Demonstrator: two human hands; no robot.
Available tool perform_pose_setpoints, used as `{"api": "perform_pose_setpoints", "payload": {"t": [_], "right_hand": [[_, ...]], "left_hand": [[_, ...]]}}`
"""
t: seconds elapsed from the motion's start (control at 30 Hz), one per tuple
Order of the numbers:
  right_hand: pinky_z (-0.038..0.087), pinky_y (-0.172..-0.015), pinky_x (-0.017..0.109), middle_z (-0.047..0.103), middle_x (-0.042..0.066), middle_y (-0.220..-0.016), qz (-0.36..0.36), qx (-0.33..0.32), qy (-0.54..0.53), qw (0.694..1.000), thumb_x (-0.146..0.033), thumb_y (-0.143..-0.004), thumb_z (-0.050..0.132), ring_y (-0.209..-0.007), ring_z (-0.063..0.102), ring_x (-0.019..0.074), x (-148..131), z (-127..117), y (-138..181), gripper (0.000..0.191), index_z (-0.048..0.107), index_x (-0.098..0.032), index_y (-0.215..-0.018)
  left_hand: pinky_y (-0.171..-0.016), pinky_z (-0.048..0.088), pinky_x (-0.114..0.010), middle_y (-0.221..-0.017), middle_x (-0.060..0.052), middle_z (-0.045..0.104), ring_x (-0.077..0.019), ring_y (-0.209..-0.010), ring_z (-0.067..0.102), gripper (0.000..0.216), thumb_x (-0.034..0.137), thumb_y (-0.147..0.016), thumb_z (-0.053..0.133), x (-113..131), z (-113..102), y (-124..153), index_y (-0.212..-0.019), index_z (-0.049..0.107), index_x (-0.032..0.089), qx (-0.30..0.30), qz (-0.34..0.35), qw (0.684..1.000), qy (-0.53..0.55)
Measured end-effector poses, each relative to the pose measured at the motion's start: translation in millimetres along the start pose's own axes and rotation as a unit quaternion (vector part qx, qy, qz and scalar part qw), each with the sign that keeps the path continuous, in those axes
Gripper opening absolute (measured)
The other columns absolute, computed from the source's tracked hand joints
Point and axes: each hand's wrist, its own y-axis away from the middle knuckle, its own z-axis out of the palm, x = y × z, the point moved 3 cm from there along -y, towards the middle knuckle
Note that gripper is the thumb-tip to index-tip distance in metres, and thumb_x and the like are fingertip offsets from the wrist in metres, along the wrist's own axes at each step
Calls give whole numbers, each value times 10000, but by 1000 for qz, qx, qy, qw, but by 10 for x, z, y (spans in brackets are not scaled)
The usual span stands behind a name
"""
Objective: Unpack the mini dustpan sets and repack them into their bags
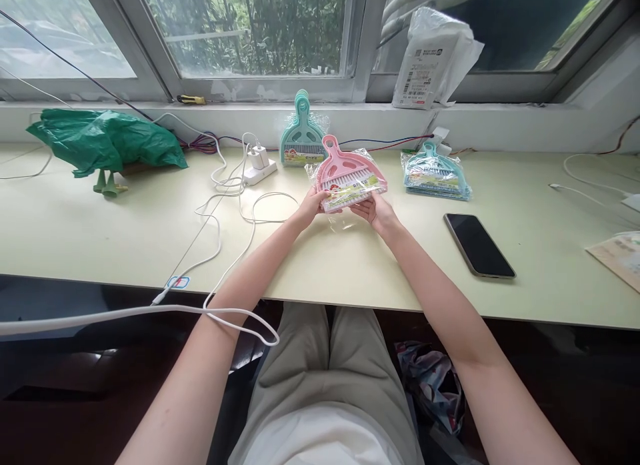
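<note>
Between my two hands is a pink mini dustpan and brush set in clear plastic wrap, its handle pointing up and away from me. My left hand grips its lower left corner. The lower right edge is held by my right hand, with the fingers partly under the set. Behind it, wrapped green dustpan sets lean upright against the wall below the window. To the right, wrapped blue dustpan sets lie stacked on the table.
A black phone lies at right on the table. White cables and a power strip with a charger spread to the left. A green plastic bag sits at far left. On the sill are a utility knife and a white package.
</note>
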Motion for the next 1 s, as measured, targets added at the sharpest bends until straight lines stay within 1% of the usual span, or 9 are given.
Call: {"api": "perform_pose_setpoints", "payload": {"t": [0.17, 0.27, 0.37, 0.43, 0.5, 0.57, 0.67, 0.83, 1.0], "right_hand": [[608, -736, 344, 775, 92, -864, -22, 20, 112, 993, -443, -998, 416, -707, 744, 186, -168, -120, 32, 398, 675, -168, -873], [589, -773, 355, 765, 84, -857, -104, 93, 230, 963, -391, -993, 382, -675, 719, 170, -278, -210, 54, 403, 683, -172, -839], [523, -955, 411, 744, 75, -1041, -252, 146, 356, 888, -280, -953, 407, -904, 708, 196, -395, -244, 95, 295, 688, -204, -1002], [434, -1069, 461, 665, 77, -1271, -341, 118, 446, 819, -169, -899, 436, -1162, 625, 237, -441, -212, 125, 351, 660, -239, -1160], [365, -1122, 501, 553, 60, -1436, -384, 72, 519, 760, -119, -860, 468, -1329, 502, 266, -441, -177, 134, 461, 618, -274, -1267], [338, -1136, 524, 496, 34, -1499, -393, 34, 556, 732, -149, -858, 522, -1384, 437, 281, -412, -162, 118, 499, 579, -304, -1329], [330, -1143, 505, 536, 14, -1468, -404, 9, 546, 734, -249, -867, 609, -1359, 451, 281, -364, -170, 73, 451, 608, -328, -1311], [389, -1083, 459, 706, 10, -1230, -417, 20, 470, 778, -358, -920, 581, -1163, 573, 256, -332, -205, 30, 225, 755, -327, -1060], [402, -1037, 459, 766, 49, -996, -377, 88, 467, 795, -356, -864, 663, -1050, 622, 267, -331, -215, 24, 145, 776, -267, -850]], "left_hand": [[-719, 625, -377, -1048, -48, 715, -238, -943, 698, 465, 255, -671, 613, 45, -124, -30, -1124, 514, 214, 30, -12, 999, 14], [-661, 603, -321, -990, -33, 712, -215, -893, 700, 435, 246, -668, 603, 65, -230, -50, -1090, 502, 217, 58, -17, 998, 14], [-644, 575, -281, -881, -13, 704, -190, -824, 699, 411, 249, -672, 592, 57, -331, -78, -1070, 495, 216, 99, -22, 995, 17], [-668, 567, -272, -838, -8, 701, -181, -807, 700, 413, 257, -673, 589, 44, -373, -95, -1075, 506, 208, 108, -32, 993, 24], [-704, 565, -273, -811, -10, 702, -176, -802, 701, 403, 263, -680, 584, 38, -396, -100, -1073, 532, 194, 114, -41, 992, 35], [-726, 565, -277, -793, -14, 703, -177, -798, 699, 368, 259, -693, 581, 38, -402, -94, -1052, 559, 182, 118, -49, 991, 46], [-664, 554, -265, -782, -20, 707, -170, -748, 689, 310, 245, -708, 579, 39, -388, -77, -1011, 572, 177, 116, -56, 990, 51], [-528, 501, -255, -767, -38, 705, -140, -610, 636, 302, 281, -721, 597, 5, -339, -66, -1001, 549, 178, 58, -67, 996, 21], [-433, 427, -236, -726, -19, 683, -89, -453, 540, 299, 300, -715, 610, -11, -291, -58, -980, 533, 184, 4, -56, 998, -20]]}}
